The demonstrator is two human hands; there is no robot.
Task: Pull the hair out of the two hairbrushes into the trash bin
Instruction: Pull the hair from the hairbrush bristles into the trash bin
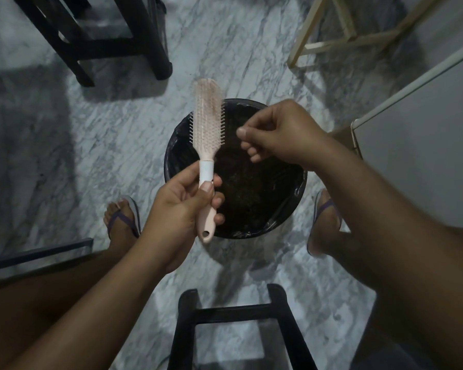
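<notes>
The left hand (179,206) is gripping the handle of the pink hairbrush (207,145), holding it upright over the black trash bin (300,188). The right hand (275,132) is pinching its fingertips together above the bin; any hair there is too thin to see.

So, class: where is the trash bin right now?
In the head view the bin stands on the floor at centre, between the person's feet, below the brush and both hands.

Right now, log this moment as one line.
left hand: holds pink hairbrush | right hand: pinched, hair unclear | both over trash bin
</notes>
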